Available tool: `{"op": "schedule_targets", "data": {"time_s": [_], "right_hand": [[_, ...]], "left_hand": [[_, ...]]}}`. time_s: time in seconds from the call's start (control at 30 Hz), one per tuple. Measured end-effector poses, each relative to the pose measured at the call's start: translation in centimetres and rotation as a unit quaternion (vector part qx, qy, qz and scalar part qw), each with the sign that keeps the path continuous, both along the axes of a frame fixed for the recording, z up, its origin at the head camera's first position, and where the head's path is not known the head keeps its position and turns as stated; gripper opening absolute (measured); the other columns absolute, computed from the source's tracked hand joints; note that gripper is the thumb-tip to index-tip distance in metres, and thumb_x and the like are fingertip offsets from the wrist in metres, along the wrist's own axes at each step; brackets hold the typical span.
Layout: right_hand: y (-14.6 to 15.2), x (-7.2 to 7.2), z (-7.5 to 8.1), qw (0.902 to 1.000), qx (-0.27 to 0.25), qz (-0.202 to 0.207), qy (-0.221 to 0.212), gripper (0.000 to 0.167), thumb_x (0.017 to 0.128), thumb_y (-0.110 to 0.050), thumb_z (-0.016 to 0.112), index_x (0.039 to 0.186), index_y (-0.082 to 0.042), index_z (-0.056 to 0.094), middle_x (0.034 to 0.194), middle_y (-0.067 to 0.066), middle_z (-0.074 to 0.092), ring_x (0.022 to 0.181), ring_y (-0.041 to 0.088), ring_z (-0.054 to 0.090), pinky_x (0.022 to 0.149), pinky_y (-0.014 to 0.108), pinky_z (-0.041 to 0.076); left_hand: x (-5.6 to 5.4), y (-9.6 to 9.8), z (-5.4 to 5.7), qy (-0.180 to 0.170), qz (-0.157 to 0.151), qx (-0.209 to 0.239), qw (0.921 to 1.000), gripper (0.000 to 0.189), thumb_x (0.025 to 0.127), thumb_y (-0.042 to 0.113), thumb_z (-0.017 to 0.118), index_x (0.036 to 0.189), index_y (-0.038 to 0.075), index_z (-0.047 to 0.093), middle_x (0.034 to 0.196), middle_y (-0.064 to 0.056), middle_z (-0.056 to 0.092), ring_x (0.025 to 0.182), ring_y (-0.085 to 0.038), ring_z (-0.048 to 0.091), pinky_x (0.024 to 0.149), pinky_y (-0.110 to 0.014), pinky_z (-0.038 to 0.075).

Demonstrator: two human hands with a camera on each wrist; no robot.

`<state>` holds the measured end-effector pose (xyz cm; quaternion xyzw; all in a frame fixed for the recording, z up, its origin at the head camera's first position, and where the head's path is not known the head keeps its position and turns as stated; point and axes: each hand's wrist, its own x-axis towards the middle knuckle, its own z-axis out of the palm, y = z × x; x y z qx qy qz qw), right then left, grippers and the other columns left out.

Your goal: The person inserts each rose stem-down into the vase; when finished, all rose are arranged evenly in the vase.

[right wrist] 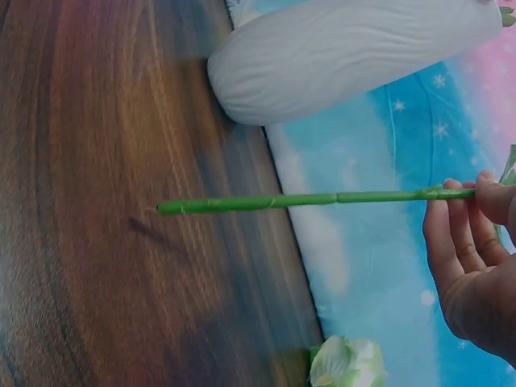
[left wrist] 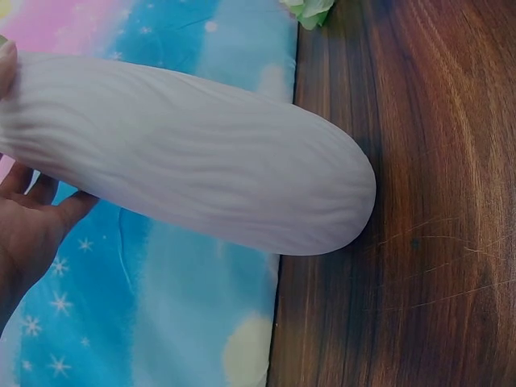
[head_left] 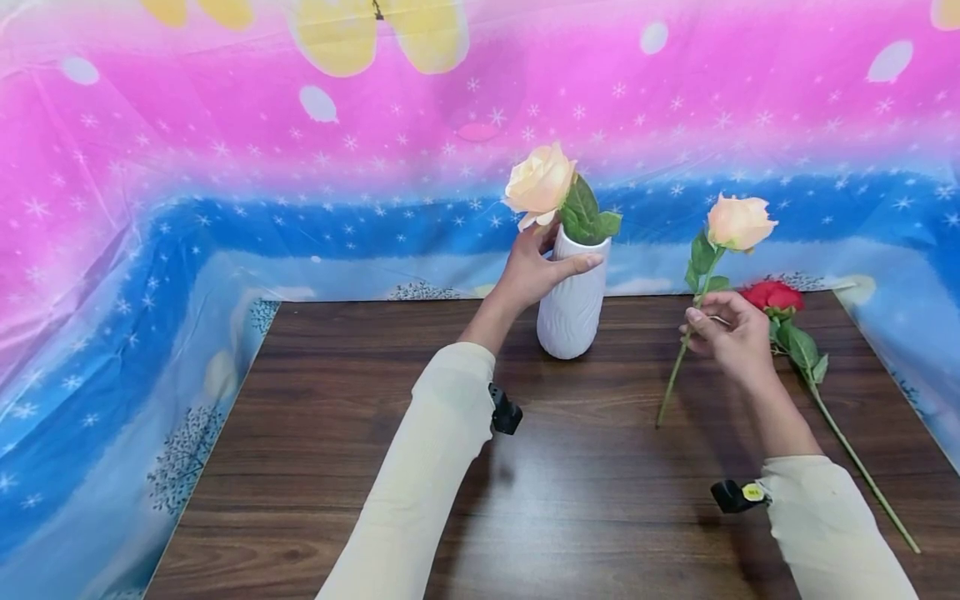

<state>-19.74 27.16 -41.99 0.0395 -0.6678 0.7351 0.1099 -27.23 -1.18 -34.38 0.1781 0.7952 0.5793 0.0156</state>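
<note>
A white vase with a wavy ribbed surface stands near the back of the table, tilted little if at all. In it is one peach rose, its leaves above the rim. My left hand grips the vase near the top, thumb across the front and fingers round the far side. Off to the right, my right hand pinches a second peach rose by its green stem. That bloom points up, and the stem's bare lower end hangs over the table.
On the right of the brown wooden table lies a red rose, its long stem running toward the front. Behind hangs a pink and blue cloth. Pale green-white petals show at the edge of the right wrist view.
</note>
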Motion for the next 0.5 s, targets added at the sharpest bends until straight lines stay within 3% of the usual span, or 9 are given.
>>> {"op": "schedule_targets", "data": {"time_s": [0.27, 0.5], "right_hand": [[-0.4, 0.3, 0.7, 0.9998, -0.008, 0.006, 0.015, 0.014, 0.097, 0.001, 0.064, 0.101, -0.012, 0.065, 0.083, -0.010, 0.077, 0.072, 0.002, 0.075, 0.061, 0.021, 0.060], [-0.9, 0.4, 1.4, 0.9975, -0.070, 0.010, 0.008, 0.016, 0.097, 0.000, 0.064, 0.108, -0.012, 0.061, 0.085, -0.006, 0.078, 0.074, 0.005, 0.076, 0.062, 0.023, 0.061]], "left_hand": [[0.0, 0.0, -0.1, -0.005, -0.003, 0.005, 1.0000, 0.083, 0.088, 0.030, 0.080, 0.159, 0.017, 0.037, 0.160, -0.008, 0.046, 0.144, -0.028, 0.051, 0.115, -0.047, 0.047], [0.1, -0.1, -0.1, 0.010, -0.005, 0.007, 0.9999, 0.080, 0.089, 0.030, 0.079, 0.158, 0.020, 0.040, 0.160, -0.005, 0.046, 0.144, -0.028, 0.051, 0.115, -0.048, 0.046]]}}
